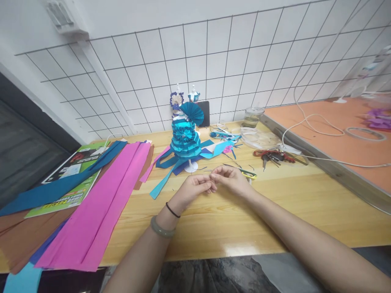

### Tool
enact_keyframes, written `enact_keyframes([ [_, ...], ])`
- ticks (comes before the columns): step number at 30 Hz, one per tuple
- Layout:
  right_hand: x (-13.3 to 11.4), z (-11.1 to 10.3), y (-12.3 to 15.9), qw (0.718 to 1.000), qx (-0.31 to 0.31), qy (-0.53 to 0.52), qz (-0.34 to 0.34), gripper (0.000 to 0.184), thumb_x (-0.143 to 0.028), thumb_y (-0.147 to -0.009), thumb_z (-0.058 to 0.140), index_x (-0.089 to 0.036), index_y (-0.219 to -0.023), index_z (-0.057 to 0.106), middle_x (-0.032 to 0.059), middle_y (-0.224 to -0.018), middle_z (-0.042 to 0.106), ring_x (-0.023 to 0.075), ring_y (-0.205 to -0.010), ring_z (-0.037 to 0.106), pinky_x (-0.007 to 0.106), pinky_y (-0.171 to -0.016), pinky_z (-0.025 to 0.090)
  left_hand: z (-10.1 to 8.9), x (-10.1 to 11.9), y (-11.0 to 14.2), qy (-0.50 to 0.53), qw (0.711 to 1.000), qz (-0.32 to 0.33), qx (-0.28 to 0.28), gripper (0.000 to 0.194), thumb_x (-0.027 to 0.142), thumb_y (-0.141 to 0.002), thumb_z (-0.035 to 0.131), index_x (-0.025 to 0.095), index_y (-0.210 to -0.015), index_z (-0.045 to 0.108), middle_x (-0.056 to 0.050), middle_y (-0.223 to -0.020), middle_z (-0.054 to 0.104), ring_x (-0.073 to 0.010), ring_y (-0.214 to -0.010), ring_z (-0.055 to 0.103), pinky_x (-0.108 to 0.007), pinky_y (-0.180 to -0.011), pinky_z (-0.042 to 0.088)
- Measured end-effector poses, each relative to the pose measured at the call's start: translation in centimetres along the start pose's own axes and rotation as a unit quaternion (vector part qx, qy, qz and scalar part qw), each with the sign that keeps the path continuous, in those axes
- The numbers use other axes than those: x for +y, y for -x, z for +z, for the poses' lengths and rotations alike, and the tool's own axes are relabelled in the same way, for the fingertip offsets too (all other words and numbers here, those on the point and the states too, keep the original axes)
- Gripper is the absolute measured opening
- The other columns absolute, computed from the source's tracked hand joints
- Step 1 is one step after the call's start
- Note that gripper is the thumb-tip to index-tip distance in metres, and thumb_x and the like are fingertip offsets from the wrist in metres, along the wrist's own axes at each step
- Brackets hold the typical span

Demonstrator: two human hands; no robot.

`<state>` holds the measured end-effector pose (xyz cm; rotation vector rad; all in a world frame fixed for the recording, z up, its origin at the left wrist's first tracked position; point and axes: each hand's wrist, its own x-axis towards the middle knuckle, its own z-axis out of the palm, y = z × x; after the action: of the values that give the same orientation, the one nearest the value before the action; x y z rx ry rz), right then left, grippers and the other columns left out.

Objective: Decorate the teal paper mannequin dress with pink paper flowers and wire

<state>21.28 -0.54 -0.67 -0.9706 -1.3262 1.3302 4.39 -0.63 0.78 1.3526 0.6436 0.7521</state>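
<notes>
My left hand (pixel 195 188) and my right hand (pixel 229 178) meet over the wooden table (pixel 250 211), fingertips pinched together on something too small to make out. My left wrist wears a green bangle and a black band. Just beyond the hands stands a blue paper-fan figure (pixel 185 138) on a white stand, with blue paper strips (pixel 166 173) trailing from its base. A yellow-handled tool (pixel 249 174) lies by my right hand.
Pink crepe paper (pixel 100 211) and dark blue paper (pixel 61 183) lie at the left over a green magazine (pixel 73 179). Scissors and tools (pixel 273 156), plastic wrap, and a glass jar (pixel 253 117) sit at the back right. An orange table (pixel 336 138) with white cables adjoins.
</notes>
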Motion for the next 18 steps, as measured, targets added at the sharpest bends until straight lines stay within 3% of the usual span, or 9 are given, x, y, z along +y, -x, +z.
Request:
enact_keyframes([
  [3, -0.13, -0.34, -0.12, 0.999, -0.004, 0.037, -0.006, 0.028, -0.042, -0.070, 0.064, -0.015, -0.068, 0.063, -0.0010, -0.058, 0.061, 0.0100, -0.055, 0.054, 0.024, -0.059, 0.042, -0.10, -0.05, -0.04, -0.001, 1.000, 0.002, 0.014, 0.024, 0.031, -0.073, 0.059, 0.012, -0.084, 0.066, -0.006, -0.073, 0.062, -0.0132, -0.068, 0.053, -0.026, -0.068, 0.039],
  [8, -0.43, -0.38, 0.01, 0.997, -0.015, 0.068, -0.028, 0.029, -0.041, -0.075, 0.059, -0.015, -0.081, 0.068, 0.0030, -0.067, 0.064, 0.0145, -0.064, 0.057, 0.029, -0.066, 0.045, -0.37, -0.30, -0.09, 0.067, 0.997, -0.013, 0.045, 0.033, 0.029, -0.071, 0.062, 0.012, -0.099, 0.064, -0.007, -0.076, 0.062, -0.0128, -0.067, 0.054, -0.027, -0.067, 0.039],
  [13, -0.67, 0.09, 0.40, 0.986, 0.017, 0.129, -0.108, 0.022, -0.037, -0.075, 0.060, -0.017, -0.078, 0.069, 0.0059, -0.082, 0.065, 0.0177, -0.079, 0.058, 0.030, -0.072, 0.045, -0.33, -0.27, -0.04, 0.044, 0.999, -0.003, 0.012, 0.025, 0.028, -0.074, 0.059, 0.011, -0.092, 0.066, -0.007, -0.078, 0.061, -0.0134, -0.072, 0.054, -0.027, -0.069, 0.039],
  [18, -0.40, -0.19, 0.15, 0.996, -0.006, 0.072, -0.053, 0.024, -0.038, -0.075, 0.060, -0.017, -0.083, 0.069, 0.0043, -0.076, 0.066, 0.0148, -0.067, 0.058, 0.030, -0.066, 0.046, -0.44, -0.30, 0.01, 0.097, 0.995, -0.019, 0.034, 0.030, 0.025, -0.073, 0.061, 0.012, -0.099, 0.064, -0.007, -0.076, 0.061, -0.0125, -0.070, 0.054, -0.027, -0.068, 0.039],
])
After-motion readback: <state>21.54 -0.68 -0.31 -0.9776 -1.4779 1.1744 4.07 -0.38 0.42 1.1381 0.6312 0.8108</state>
